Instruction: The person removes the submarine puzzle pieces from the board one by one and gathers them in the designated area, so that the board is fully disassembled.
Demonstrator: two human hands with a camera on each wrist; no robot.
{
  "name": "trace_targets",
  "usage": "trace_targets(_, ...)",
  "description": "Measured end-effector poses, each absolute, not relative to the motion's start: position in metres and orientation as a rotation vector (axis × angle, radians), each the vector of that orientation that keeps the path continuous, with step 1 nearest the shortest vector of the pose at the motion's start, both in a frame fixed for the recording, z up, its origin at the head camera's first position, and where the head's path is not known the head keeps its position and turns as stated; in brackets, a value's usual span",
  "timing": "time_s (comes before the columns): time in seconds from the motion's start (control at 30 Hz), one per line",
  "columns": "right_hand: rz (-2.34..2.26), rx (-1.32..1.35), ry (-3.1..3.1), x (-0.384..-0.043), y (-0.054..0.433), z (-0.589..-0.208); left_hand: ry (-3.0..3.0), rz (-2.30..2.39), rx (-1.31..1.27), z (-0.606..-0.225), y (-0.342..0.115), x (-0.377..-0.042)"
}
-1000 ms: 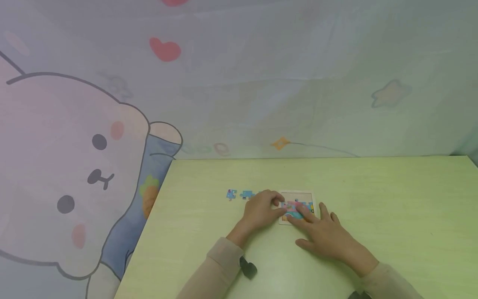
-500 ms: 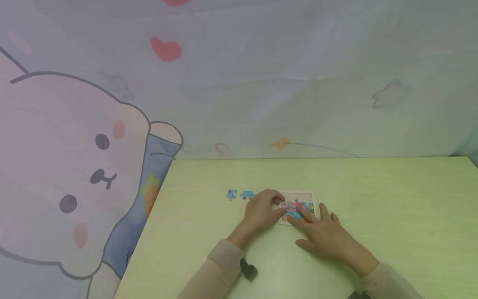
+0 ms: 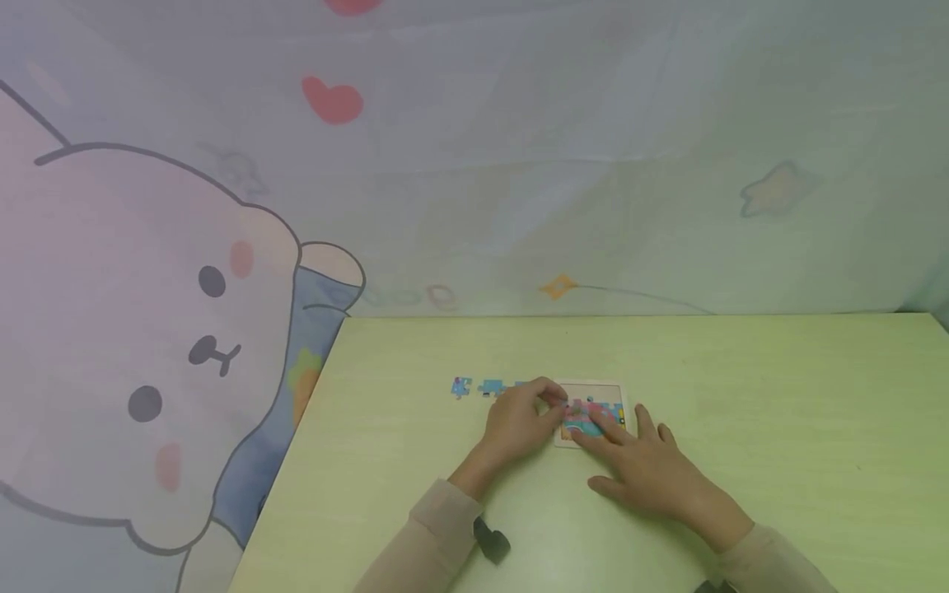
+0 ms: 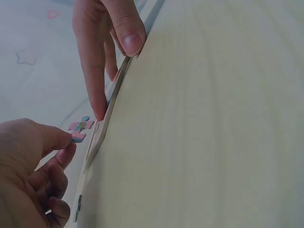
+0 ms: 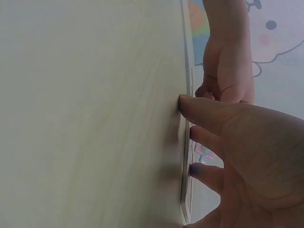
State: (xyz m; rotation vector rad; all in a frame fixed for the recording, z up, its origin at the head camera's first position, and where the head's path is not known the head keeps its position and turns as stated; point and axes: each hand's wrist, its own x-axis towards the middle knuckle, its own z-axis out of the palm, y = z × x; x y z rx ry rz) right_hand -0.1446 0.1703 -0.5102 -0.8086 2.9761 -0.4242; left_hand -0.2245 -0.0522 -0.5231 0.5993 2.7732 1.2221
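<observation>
Lettering [image 3: 442,297] on backdrop [image 3: 519,206], ten o'clock of puzzle frame [image 3: 604,394]: faint, unreadable. Left hand [image 3: 517,422], at frame's nine o'clock, pinches pink puzzle piece [image 4: 81,127] between thumb and forefinger. Left wrist view shows its blue knob clearly; head view leaves it hard to pick out. Right hand [image 3: 648,465], four o'clock: fingers extended, tips on assembled pieces [image 3: 588,428], pink and teal. Loose blue pieces [image 3: 492,386] on table [image 3: 778,395], between nine and ten.

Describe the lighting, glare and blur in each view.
Head: hazy, muted light, with pale glare on the near part of the table; left wrist: backdrop washed out, pinched jigsaw piece distinct; right wrist: dim, soft-edged dark patches, probably shadows, beside the right hand.
</observation>
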Motion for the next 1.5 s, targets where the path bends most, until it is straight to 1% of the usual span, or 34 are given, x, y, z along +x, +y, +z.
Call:
trace_targets(0.2, -0.447, -0.803, 2.958, -0.146, 0.171, -0.510, 2.773, 1.356, 0.534, -0.515, -0.067, -0.219)
trace_targets(0.5, -0.441, -0.822, 2.977, -0.148, 0.171, -0.512, 2.755, 1.449, 0.461, -0.507, -0.111, -0.220)
trace_targets(0.9, -0.477, -0.809, 2.963, -0.148, 0.174, -0.513, 2.802, 1.453, 0.216, -0.506, -0.161, -0.220)
trace_targets(1.2, -0.453, -0.837, 2.983, -0.148, 0.174, -0.512, 2.838, 1.380, 0.008, -0.512, -0.180, -0.216)
trace_targets(1.5, -0.448, -0.814, 2.967, -0.143, 0.173, -0.506, 2.869, 1.277, -0.009, -0.515, -0.187, -0.217)
